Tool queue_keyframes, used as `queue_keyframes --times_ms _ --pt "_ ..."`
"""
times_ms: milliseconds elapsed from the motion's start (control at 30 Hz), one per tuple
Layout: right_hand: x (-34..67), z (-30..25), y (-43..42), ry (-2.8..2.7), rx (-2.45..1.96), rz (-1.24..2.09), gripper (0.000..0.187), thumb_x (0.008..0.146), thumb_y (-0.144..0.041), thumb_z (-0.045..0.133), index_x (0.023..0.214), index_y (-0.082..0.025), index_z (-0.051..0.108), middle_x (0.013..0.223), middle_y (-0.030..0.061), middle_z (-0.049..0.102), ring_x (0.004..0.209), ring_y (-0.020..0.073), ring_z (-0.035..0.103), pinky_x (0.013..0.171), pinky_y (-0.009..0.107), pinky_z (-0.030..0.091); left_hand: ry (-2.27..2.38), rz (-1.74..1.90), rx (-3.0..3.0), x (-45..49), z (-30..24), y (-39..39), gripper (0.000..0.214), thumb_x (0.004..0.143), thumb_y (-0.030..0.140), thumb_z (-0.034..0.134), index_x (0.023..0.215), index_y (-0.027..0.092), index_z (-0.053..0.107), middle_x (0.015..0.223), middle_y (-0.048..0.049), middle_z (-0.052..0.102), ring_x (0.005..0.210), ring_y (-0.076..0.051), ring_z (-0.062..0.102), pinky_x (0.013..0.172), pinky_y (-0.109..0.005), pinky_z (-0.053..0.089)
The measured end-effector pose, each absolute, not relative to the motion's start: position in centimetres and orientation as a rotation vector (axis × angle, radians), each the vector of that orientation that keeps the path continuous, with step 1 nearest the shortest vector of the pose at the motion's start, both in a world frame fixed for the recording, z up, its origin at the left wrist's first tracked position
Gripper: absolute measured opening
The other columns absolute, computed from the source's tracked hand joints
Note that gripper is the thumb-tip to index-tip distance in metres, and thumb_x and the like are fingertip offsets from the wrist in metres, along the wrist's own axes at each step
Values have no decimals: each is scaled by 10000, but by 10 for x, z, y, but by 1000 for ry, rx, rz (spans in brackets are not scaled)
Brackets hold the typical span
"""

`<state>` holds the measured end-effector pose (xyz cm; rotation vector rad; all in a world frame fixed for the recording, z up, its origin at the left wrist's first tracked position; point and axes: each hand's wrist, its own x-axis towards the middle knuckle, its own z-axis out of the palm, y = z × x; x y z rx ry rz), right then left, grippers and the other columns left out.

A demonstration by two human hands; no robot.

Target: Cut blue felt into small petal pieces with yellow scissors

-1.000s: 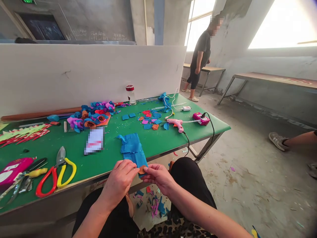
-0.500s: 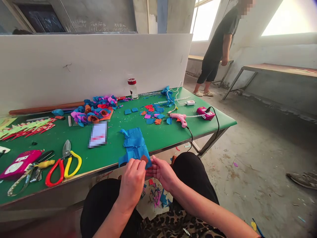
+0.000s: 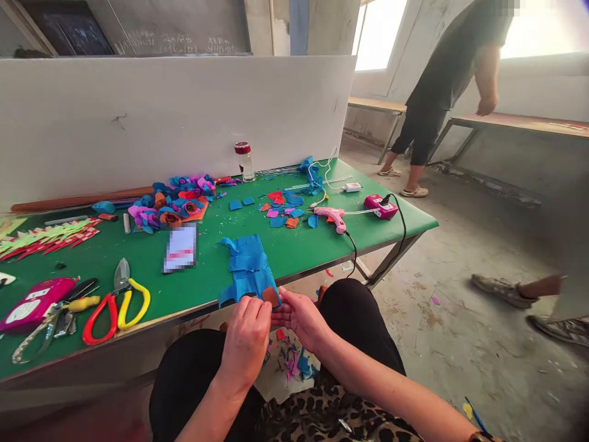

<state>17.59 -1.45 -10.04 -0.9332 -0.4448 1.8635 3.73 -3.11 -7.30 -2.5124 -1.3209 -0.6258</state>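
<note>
Two hands meet at the near edge of the green surface (image 3: 175, 294); the left hand (image 3: 247, 328) grasps a small brown piece (image 3: 270, 297) between thumb and fingers, most of it standing clear past the fingertips; the right hand (image 3: 301, 319) is just beside it, thumb near the piece's right edge, and whether it grips too I cannot tell. A second ago the piece sat between the fingertips of both hands; now the left hand seems to carry it alone and more of its face shows, which suggests a turn or shaping midway, not a finished piece. Behind it, crumpled blue paper (image 3: 248, 248) lies on the surface; beyond are loose coloured scraps (image 3: 277, 222), with a pink glue gun (image 3: 330, 215) to their right; snips (image 3: 121, 275) lie off to the left; farther back are paper flowers (image 3: 170, 218) and a red-lidded jar (image 3: 246, 167).
</note>
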Motion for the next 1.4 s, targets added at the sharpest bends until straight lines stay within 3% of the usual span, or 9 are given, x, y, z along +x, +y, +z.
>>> queue_keyframes --times_ms 267,400,500,633,767,933,1167,1400 --pt "174 -98 -15 -467 -979 1815 455 545 -514 877 665 -141 645 585 -2 633 546 122 616 634 273 501 -1385 -617 -2509 43 -77 -32 223 891 55 478 755 191 591 762 -49 573 793 -224 535 741 -369 476" --pt "173 -100 -15 -488 -995 1779 439 491 -471 905 643 -133 669 579 0 649 515 100 592 584 242 480 -1512 -795 -2610 36 -70 -30 171 908 166 507 802 195 638 802 -50 639 824 -221 578 768 -355 483" --pt "175 -101 -14 -489 -1027 1774 454 476 -479 904 674 -129 695 610 28 686 549 125 634 602 253 499 -1945 -1048 -2578 20 -67 -27 169 897 298 537 818 211 659 796 -24 688 732 -184 619 709 -308 489" --pt "179 -100 -15 -499 -1056 1781 441 475 -472 897 664 -127 698 635 49 705 567 131 650 609 250 497 -2653 -1233 -2534 7 -79 -28 319 842 502 556 797 205 660 705 -15 680 620 -175 626 527 -260 461" --pt "181 -101 -16 -525 -1071 1765 422 505 -462 885 685 -122 713 659 40 704 560 101 614 611 231 466 -2968 -1727 -2487 16 -94 -31 468 770 628 599 843 168 649 713 -25 649 607 -170 607 460 -241 449" --pt "180 -106 -16 -568 -1072 1738 396 525 -465 873 659 -131 708 549 -12 614 524 90 534 599 240 418 -3109 -2297 -2348 33 -95 -26 466 702 601 720 826 160 634 711 -7 641 586 -125 580 470 -203 427" --pt "179 -111 -15 -610 -1078 1646 397 535 -480 858 542 -154 632 501 -36 532 509 89 455 591 257 371 -3117 -2387 -2302 47 -97 -18 408 612 483 807 631 157 562 552 34 569 482 -77 494 467 -185 381" --pt "182 -107 -17 -542 -1057 1679 440 615 -567 800 672 -147 683 608 -9 590 553 101 485 627 265 408 -3088 -2473 -2229 51 -101 -18 390 590 465 813 609 161 569 558 28 594 478 -86 513 493 -207 413"
